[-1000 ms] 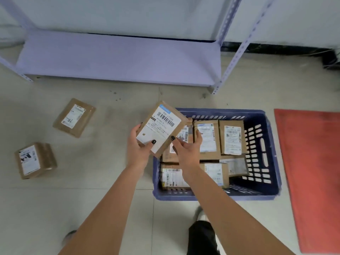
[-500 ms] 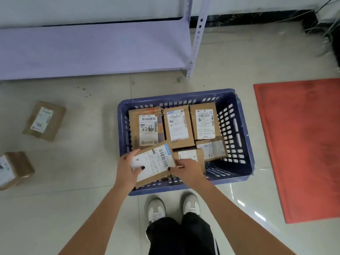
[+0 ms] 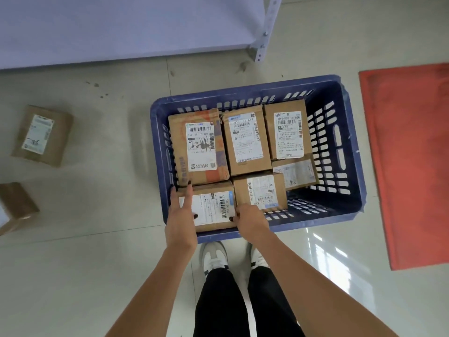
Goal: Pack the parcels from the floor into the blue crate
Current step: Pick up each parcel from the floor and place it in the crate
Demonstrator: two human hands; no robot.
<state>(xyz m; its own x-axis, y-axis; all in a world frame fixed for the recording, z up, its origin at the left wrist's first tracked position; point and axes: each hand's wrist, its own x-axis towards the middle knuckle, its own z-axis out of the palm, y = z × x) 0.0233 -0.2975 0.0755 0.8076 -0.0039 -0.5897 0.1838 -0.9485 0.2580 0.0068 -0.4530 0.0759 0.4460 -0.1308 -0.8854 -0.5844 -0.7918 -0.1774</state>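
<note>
A blue slotted crate (image 3: 349, 132) stands on the floor in front of me with several labelled brown parcels lying flat inside. Both my hands hold one more labelled parcel (image 3: 213, 207) at the crate's near-left corner, level with the others. My left hand (image 3: 181, 216) grips its left end, thumb on the label and fingers stretched along the left edge. At the parcel's near-right corner my right hand (image 3: 250, 220) pinches it, thumb tip on the label. Two parcels lie on the floor to the left, a flat one (image 3: 41, 136) and a box (image 3: 14, 206) cut off by the frame edge.
A low lilac shelf (image 3: 121, 27) with a perforated metal post (image 3: 264, 32) runs behind the crate. A red mat (image 3: 408, 154) lies on the right. My white shoes (image 3: 215, 257) stand just behind the crate's near wall. The crate's right side shows bare bottom.
The parcel went from held up above the crate's left rim down into the near-left corner, both hands still on it. My view swung down over the crate.
</note>
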